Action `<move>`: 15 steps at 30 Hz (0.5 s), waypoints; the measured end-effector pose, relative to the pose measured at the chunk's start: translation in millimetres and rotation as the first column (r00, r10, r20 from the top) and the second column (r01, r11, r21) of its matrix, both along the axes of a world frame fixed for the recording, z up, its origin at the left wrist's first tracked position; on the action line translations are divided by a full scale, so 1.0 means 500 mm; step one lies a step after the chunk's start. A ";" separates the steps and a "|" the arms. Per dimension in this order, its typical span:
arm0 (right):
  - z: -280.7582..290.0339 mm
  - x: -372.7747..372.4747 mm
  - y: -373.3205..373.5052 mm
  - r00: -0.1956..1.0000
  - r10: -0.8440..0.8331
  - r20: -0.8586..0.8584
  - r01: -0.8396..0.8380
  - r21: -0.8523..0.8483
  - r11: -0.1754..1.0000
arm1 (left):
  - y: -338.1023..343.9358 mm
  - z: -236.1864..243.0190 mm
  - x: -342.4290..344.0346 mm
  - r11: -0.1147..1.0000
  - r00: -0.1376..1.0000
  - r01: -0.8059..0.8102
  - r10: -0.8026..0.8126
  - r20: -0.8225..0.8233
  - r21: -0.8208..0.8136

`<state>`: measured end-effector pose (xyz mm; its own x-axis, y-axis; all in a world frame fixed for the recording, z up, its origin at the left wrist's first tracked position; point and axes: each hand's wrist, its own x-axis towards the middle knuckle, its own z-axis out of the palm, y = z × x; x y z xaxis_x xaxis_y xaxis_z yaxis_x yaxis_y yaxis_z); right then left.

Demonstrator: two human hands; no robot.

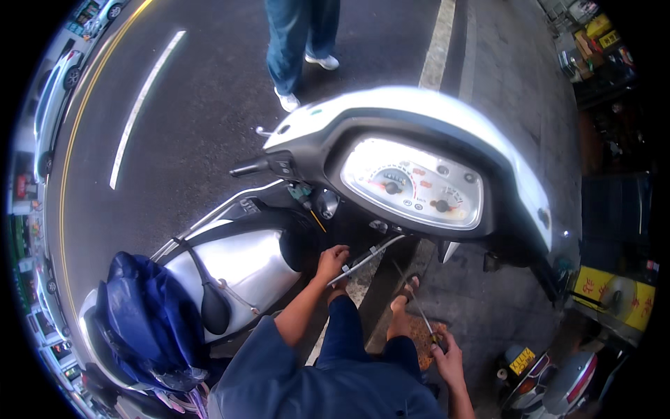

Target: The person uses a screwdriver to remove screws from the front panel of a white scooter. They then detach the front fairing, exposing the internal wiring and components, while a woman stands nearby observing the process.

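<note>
My left hand point(333, 262) is closed beside a pale tube point(370, 257) below the scooter's dashboard point(412, 185); what it pinches, if anything, I cannot make out. My right hand point(447, 353) grips the handle of a long, thin screwdriver point(423, 313), whose shaft points up and left. A green power tool point(300, 195) with a long yellow bit is lodged by the left handlebar grip point(248, 167). A metal wrench point(237, 297) lies on the silver scooter body point(227, 269), near a dark cable-like strap.
A blue bundled cover point(143, 314) sits at the scooter's rear. A person in jeans point(286, 42) stands beyond the front cowl on the road point(188, 105). Parked cars point(59, 91) line the far left. Another scooter point(565, 384), a yellow sign point(600, 297) and stored items are at the right.
</note>
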<state>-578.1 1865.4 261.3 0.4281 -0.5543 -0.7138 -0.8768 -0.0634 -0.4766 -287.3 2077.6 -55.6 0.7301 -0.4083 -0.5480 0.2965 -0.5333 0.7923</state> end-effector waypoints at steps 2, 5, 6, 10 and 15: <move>0.075 0.053 0.010 0.953 0.233 0.192 -0.236 -0.010 0.972 | 0.013 0.223 0.050 0.975 0.992 -0.086 0.103 0.073 -0.205; 0.261 0.162 0.026 0.890 0.291 0.351 -0.336 0.075 0.939 | 0.058 0.547 0.161 0.875 0.889 -0.193 0.347 0.299 -0.444; 0.293 0.168 0.030 0.864 0.300 0.404 -0.335 0.017 0.942 | 0.077 0.616 0.214 0.871 0.821 -0.182 0.390 0.417 -0.456; 0.391 0.239 0.062 0.675 0.474 0.566 -0.333 -0.339 0.880 | 0.078 0.693 0.451 0.946 0.611 -0.138 0.315 0.727 -0.294; 0.433 0.341 0.130 0.561 0.686 0.463 -0.288 -0.668 0.686 | 0.009 0.627 0.595 0.925 0.989 -0.038 0.088 0.116 -0.379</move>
<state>-407.6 1930.2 477.9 0.9537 -0.2588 0.1532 -0.1033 -0.7603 -0.6414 10.2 2082.2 258.0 0.8148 -0.5162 -0.2640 0.2021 -0.1739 0.9638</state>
